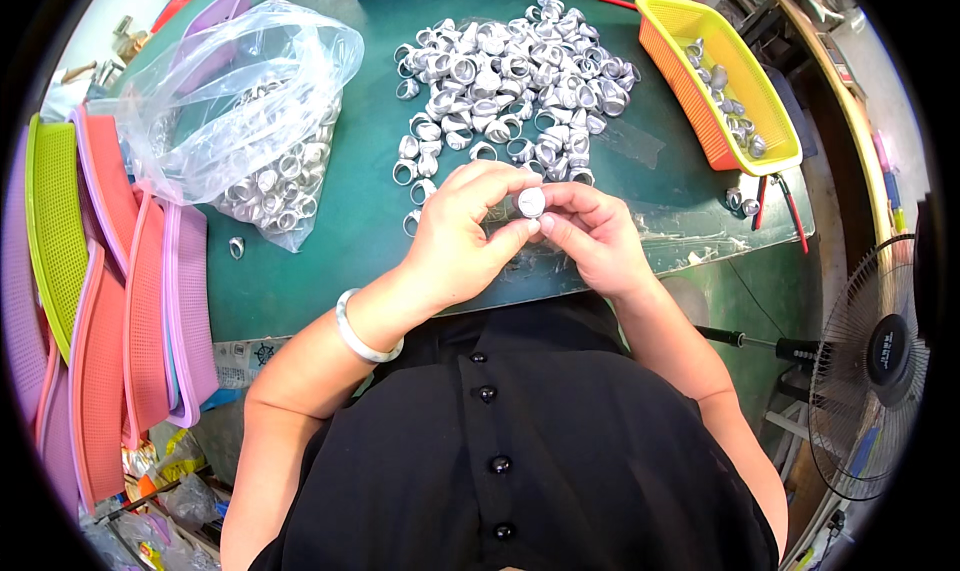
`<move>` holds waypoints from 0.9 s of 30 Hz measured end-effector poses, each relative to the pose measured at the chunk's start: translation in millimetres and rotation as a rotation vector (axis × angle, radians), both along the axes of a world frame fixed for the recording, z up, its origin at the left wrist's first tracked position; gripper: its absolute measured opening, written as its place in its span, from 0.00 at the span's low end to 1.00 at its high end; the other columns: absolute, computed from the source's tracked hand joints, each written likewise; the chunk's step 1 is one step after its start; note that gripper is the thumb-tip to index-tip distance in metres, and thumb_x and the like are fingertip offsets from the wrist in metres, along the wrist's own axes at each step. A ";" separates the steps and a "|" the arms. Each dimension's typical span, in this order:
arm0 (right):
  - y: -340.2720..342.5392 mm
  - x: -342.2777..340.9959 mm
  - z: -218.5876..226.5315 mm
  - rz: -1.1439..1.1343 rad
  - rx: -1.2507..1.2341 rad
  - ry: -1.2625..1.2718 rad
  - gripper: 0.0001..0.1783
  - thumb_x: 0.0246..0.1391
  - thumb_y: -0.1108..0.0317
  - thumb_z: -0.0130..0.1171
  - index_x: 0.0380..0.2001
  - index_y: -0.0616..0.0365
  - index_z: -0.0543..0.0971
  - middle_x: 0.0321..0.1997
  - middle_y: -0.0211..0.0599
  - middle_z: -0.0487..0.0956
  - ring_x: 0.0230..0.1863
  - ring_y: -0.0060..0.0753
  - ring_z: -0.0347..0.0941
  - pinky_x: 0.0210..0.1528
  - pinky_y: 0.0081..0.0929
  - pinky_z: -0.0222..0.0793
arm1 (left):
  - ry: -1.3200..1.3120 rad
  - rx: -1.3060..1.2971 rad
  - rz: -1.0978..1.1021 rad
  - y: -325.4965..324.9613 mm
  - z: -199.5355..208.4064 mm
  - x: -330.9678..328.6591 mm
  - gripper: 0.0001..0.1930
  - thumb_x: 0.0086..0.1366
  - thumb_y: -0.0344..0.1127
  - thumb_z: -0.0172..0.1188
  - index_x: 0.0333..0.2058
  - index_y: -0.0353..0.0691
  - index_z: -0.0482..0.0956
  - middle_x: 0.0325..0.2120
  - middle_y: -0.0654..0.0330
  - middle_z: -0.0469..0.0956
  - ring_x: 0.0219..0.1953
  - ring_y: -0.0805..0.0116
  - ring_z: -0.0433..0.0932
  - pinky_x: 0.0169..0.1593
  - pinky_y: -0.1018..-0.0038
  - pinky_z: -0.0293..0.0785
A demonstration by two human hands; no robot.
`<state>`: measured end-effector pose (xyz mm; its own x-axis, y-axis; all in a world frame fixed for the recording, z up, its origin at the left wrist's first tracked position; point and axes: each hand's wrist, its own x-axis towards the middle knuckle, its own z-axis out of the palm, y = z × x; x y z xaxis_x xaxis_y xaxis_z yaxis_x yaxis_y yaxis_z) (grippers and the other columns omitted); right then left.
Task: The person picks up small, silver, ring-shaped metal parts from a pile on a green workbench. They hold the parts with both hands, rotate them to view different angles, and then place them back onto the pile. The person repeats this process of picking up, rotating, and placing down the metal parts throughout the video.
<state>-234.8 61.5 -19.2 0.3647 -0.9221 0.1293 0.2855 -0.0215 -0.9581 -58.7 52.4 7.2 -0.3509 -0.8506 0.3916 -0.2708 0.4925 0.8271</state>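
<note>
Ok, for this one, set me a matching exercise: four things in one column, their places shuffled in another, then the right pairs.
1. Clear plastic bag
2. Round-faced silver ring
3. Pale bangle
4. Yellow-and-orange basket

A. Around the left wrist
B. Toward the right end of the green table
C. In the fingertips of the left hand and right hand
D. On the table's left part

Pairs: 1-D, 2-C, 3-A, 4-B

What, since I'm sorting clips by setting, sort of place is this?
Likely a small workshop or factory handling rings: a heap of silvery rings lies on a green worktable, with more in a clear plastic bag and a yellow basket.
</note>
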 end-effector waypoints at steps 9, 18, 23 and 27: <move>-1.1 -1.0 -4.3 -0.019 0.028 0.045 0.10 0.53 0.78 0.51 0.40 0.66 0.74 0.36 0.32 0.76 0.34 0.19 0.71 0.39 0.18 0.69 | -0.022 -0.076 0.007 -0.2 0.2 -1.5 0.16 0.48 0.24 0.62 0.39 0.36 0.76 0.32 0.59 0.74 0.35 0.68 0.74 0.41 0.76 0.70; -1.4 -1.7 -4.4 -0.010 -0.002 0.046 0.10 0.52 0.79 0.51 0.40 0.65 0.74 0.36 0.32 0.77 0.35 0.19 0.71 0.40 0.18 0.69 | -0.028 -0.107 -0.002 0.0 -0.7 0.0 0.16 0.48 0.25 0.62 0.39 0.36 0.76 0.32 0.58 0.74 0.35 0.68 0.74 0.40 0.76 0.70; -0.4 -1.8 -5.0 -0.006 0.003 0.027 0.10 0.52 0.79 0.51 0.39 0.66 0.74 0.37 0.33 0.77 0.36 0.19 0.72 0.40 0.18 0.69 | -0.020 -0.086 0.006 3.9 0.0 -0.8 0.17 0.47 0.25 0.62 0.39 0.37 0.77 0.31 0.59 0.73 0.34 0.68 0.74 0.39 0.76 0.70; 1.1 -0.4 -4.0 -0.019 0.032 -0.007 0.09 0.52 0.78 0.52 0.38 0.65 0.74 0.36 0.33 0.77 0.35 0.19 0.71 0.39 0.18 0.69 | -0.008 0.017 -0.002 5.7 1.7 1.3 0.17 0.48 0.24 0.62 0.40 0.37 0.76 0.30 0.62 0.73 0.33 0.73 0.73 0.37 0.78 0.69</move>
<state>-235.3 62.6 -23.2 0.3461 -0.9326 0.1023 0.2916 0.0033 -0.9565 -57.4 58.1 8.8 -0.3562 -0.8563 0.3740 -0.2766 0.4789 0.8331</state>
